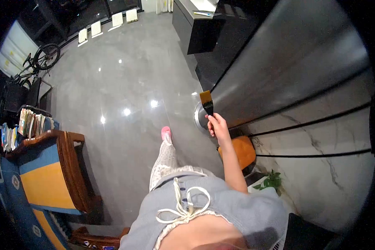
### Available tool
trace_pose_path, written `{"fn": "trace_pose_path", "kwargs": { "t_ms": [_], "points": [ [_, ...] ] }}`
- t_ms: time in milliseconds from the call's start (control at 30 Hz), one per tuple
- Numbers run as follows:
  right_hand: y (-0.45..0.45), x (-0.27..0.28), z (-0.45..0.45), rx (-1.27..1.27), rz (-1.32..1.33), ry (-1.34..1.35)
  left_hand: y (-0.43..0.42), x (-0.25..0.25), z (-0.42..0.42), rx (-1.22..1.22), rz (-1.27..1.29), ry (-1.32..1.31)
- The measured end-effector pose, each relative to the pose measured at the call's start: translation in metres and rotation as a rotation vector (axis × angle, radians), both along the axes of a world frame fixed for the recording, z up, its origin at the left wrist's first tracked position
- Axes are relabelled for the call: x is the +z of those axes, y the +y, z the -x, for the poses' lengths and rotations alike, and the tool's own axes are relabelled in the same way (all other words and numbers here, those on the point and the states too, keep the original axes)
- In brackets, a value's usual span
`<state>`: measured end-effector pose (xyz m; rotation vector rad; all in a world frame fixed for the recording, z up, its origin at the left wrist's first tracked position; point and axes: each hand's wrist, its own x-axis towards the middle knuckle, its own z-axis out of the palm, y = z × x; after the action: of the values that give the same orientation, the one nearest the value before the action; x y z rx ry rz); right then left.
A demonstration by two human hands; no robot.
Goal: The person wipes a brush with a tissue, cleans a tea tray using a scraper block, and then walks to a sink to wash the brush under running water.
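Observation:
My right hand (218,127) is raised in front of me with its fingers wrapped round a black handle. The handle belongs to what looks like a flat brush (206,99), its amber-brown head pointing up and away from me. Close by on the right stands a large dark grey, shiny panel (275,71), apart from my hand as far as I can see. Below my wrist sits an orange-topped stool (242,151). My left hand is out of view. One foot in a pink slipper (166,134) is forward on the floor.
Grey glossy floor (121,79) stretches ahead. On the left stand a wooden sofa (66,171) with blue and yellow cushions, stacked books (35,123) and a bicycle (46,57). A dark cabinet (198,31) juts out ahead right. A green plant (273,181) is beside me.

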<state>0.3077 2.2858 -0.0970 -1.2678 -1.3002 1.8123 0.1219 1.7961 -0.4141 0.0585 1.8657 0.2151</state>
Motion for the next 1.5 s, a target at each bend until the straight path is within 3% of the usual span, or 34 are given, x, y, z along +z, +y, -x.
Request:
{"fn": "trace_pose_path", "kwargs": {
  "t_ms": [133, 233, 267, 300, 333, 367, 433, 467, 567, 667, 733, 767, 800, 933, 1033, 1133, 1200, 1267, 1333, 1433, 1467, 1500],
  "points": [
    [0.099, 0.021, 0.065, -0.013, -0.060, 0.043, 0.152, -0.020, 0.114, 0.096, -0.168, 0.090],
    [0.171, 0.046, 0.105, -0.022, -0.157, 0.068, 0.306, -0.065, 0.254, 0.335, -0.406, 0.247],
    [0.191, 0.052, 0.114, -0.040, -0.173, 0.066, 0.395, 0.023, 0.296, -0.258, -0.333, 0.368],
    [0.208, 0.058, 0.124, -0.053, -0.164, 0.060, 0.453, 0.015, 0.346, -0.199, -0.569, 0.559],
    [0.220, 0.057, 0.135, -0.070, -0.153, 0.059, 0.520, 0.088, 0.375, -0.257, -0.684, 0.484],
    [0.235, 0.053, 0.142, -0.087, -0.145, 0.059, 0.581, 0.144, 0.386, -0.274, -0.780, 0.648],
    [0.268, 0.035, 0.153, -0.120, -0.120, 0.055, 0.677, 0.210, 0.404, -0.128, -0.973, 0.496],
    [0.291, 0.024, 0.159, -0.135, -0.081, 0.050, 0.718, 0.230, 0.406, -0.032, -1.073, 0.425],
    [0.354, 0.009, 0.180, -0.182, -0.030, 0.035, 0.793, 0.241, 0.410, -0.110, -1.217, 0.369],
    [0.434, 0.005, 0.211, -0.267, -0.054, 0.014, 0.811, 0.170, 0.428, -0.306, -1.018, 0.422],
    [0.501, 0.010, 0.237, -0.311, -0.108, -0.031, 0.791, 0.079, 0.444, -0.389, -0.720, 0.364],
    [0.529, 0.013, 0.248, -0.280, -0.175, 0.029, 0.752, -0.007, 0.464, -0.501, -0.542, 0.431],
    [0.554, 0.018, 0.262, -0.295, -0.199, 0.041, 0.724, -0.016, 0.457, -0.717, -0.336, 0.349],
    [0.664, 0.010, 0.308, -0.270, -0.343, -0.027, 0.697, -0.006, 0.445, -0.455, -0.035, 0.034],
    [0.733, 0.008, 0.323, -0.335, -0.368, -0.216, 0.736, 0.010, 0.465, -0.304, 0.002, -0.021],
    [0.783, 0.018, 0.333, -0.482, -0.577, -0.422, 0.793, 0.013, 0.500, -0.228, -0.037, -0.042],
    [0.830, 0.012, 0.328, -0.558, -0.661, -0.629, 0.849, 0.011, 0.534, -0.203, -0.094, -0.050],
    [0.863, 0.054, 0.344, -0.568, -0.509, -0.835, 0.920, 0.011, 0.580, -0.190, -0.183, -0.053],
    [0.908, 0.059, 0.342, -0.644, -0.669, -1.174, 1.004, 0.012, 0.641, -0.151, -0.333, -0.061],
    [0.966, 0.074, 0.343, -0.733, -0.717, -1.293, 1.165, 0.025, 0.746, -0.090, -0.613, -0.024],
    [0.986, 0.075, 0.343, -0.754, -0.716, -1.346, 1.229, 0.030, 0.777, -0.250, -0.623, 0.185],
    [1.001, 0.077, 0.343, -0.740, -0.664, -1.400, 1.280, 0.040, 0.806, -0.324, -0.836, 0.158]
  ]
}}
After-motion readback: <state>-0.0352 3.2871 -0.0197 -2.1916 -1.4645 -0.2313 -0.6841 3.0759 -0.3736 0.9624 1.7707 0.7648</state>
